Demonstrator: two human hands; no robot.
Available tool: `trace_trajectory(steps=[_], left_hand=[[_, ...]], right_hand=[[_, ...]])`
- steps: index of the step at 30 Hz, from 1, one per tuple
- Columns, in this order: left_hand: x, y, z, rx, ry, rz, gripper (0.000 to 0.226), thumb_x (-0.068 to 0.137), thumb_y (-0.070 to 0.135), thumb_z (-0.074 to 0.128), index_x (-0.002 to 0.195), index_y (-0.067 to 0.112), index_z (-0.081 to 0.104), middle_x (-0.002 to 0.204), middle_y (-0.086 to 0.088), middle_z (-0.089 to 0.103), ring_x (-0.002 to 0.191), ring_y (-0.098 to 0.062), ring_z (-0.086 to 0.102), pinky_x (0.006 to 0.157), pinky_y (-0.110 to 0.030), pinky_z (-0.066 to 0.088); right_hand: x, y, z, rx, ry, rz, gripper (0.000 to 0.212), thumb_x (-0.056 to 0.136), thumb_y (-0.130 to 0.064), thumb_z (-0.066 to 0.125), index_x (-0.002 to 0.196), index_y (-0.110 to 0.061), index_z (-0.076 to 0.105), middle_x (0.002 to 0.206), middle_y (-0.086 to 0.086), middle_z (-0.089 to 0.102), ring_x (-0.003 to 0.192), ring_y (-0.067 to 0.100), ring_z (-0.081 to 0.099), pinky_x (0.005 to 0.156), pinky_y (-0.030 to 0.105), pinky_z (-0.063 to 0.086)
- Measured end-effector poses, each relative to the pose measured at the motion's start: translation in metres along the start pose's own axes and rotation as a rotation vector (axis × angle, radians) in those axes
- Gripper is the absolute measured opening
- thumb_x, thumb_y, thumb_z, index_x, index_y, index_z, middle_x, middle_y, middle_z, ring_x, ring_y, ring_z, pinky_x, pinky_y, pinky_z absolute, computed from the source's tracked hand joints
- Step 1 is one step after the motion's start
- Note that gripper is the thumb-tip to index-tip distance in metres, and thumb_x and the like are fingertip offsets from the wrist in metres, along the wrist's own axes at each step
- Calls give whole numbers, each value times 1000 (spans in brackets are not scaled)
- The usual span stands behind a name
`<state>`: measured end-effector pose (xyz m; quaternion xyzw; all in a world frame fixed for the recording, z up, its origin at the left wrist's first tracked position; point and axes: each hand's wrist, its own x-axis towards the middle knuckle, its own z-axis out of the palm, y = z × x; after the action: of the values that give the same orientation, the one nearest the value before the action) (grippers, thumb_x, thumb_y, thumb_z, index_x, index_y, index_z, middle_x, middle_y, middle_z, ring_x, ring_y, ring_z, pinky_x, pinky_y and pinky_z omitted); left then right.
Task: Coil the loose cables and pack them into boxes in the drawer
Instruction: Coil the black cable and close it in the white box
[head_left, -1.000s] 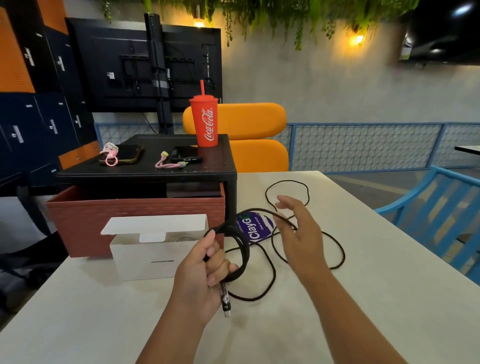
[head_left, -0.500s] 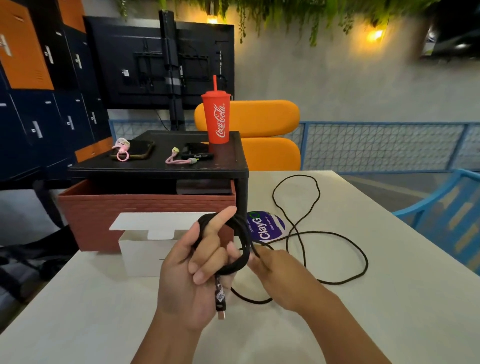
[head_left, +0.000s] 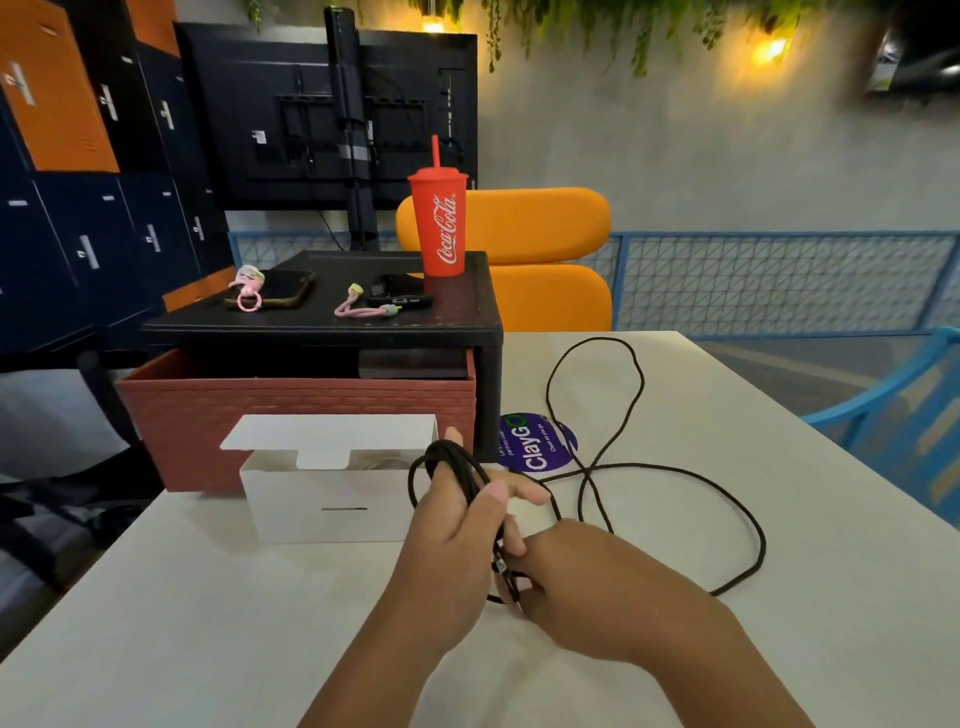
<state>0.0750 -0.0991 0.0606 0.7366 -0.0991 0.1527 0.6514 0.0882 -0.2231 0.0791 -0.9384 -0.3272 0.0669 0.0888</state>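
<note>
Left hand (head_left: 457, 525) clamped on black cable (head_left: 466, 472), coil wound round its fingers. Right hand (head_left: 587, 582) curled round same cable near plug end. Loose length seen looped right across white table (head_left: 675, 660), over purple sticker (head_left: 537, 448). Open white box (head_left: 332, 501) placed just left, red drawer (head_left: 296, 415) beyond.

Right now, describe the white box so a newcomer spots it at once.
On the white table, find the black stand with the brick-red drawer beneath it. The white box sits directly before that drawer: the only carton there, its lid flap open.
</note>
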Motion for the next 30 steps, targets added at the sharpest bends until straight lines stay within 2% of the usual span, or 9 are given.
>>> trace_trajectory(steps=[3, 6, 9, 13, 15, 19, 21, 27, 30], left_hand=[[3, -11, -1, 211, 19, -31, 20, 97, 12, 37, 103, 15, 55, 76, 20, 66, 72, 4, 57, 67, -4, 41], [2, -16, 0, 323, -70, -95, 32, 97, 17, 36, 123, 35, 30, 83, 14, 62, 79, 1, 56, 67, -10, 45], [0, -5, -2, 214, -185, -233, 12, 96, 19, 40, 92, 29, 47, 69, 0, 57, 63, -9, 53, 73, -29, 53], [-3, 6, -5, -153, -419, -310, 45, 93, 46, 36, 59, 20, 50, 42, 3, 38, 40, -11, 36, 50, -22, 36], [-5, 6, -7, -348, -474, -321, 49, 85, 54, 39, 63, 17, 62, 38, 6, 29, 33, -9, 28, 45, -22, 24], [-3, -1, -9, -685, -524, -298, 38, 70, 52, 72, 62, 18, 58, 33, 11, 32, 26, -2, 31, 39, -16, 30], [-1, -4, -12, -789, -505, -301, 42, 68, 49, 76, 56, 19, 50, 31, 12, 31, 25, -1, 33, 38, -16, 34], [5, -11, -19, -956, -641, -236, 41, 90, 48, 53, 60, 23, 39, 39, 7, 26, 30, -7, 36, 47, -17, 37], [3, -8, -18, -821, -530, -284, 48, 72, 55, 70, 51, 22, 43, 32, 9, 24, 28, -3, 38, 42, -18, 33]], right_hand=[[-3, 7, -8, 91, 52, -4, 15, 93, -21, 47, 84, -21, 59, 78, 0, 54, 71, 17, 47, 59, 27, 34], [-6, 13, -15, 163, 151, -1, 12, 85, -28, 62, 74, -25, 64, 66, -7, 55, 61, 6, 46, 56, 21, 34], [-9, 17, -18, 260, 328, -22, 19, 70, -35, 76, 58, -32, 62, 61, -8, 56, 63, 6, 50, 58, 19, 38], [-10, 27, -18, 523, 684, -123, 18, 56, -47, 76, 59, -35, 63, 60, -14, 54, 57, 2, 48, 53, 10, 32], [-6, 30, -15, 638, 770, -143, 12, 61, -52, 64, 62, -40, 62, 63, -12, 57, 58, 2, 49, 54, 10, 34], [7, 28, -3, 775, 666, -202, 34, 77, -69, 45, 78, -41, 63, 77, -15, 64, 73, 0, 58, 65, 11, 42], [13, 24, 6, 836, 607, -202, 53, 78, -77, 34, 82, -32, 62, 77, -6, 62, 75, 11, 58, 69, 25, 45], [19, 9, 17, 995, 640, -141, 53, 83, -64, 34, 69, -16, 52, 65, -7, 50, 65, 5, 46, 64, 21, 40], [19, 7, 16, 1028, 592, -126, 41, 84, -60, 35, 64, -29, 51, 57, -9, 54, 58, 6, 50, 59, 19, 42]])
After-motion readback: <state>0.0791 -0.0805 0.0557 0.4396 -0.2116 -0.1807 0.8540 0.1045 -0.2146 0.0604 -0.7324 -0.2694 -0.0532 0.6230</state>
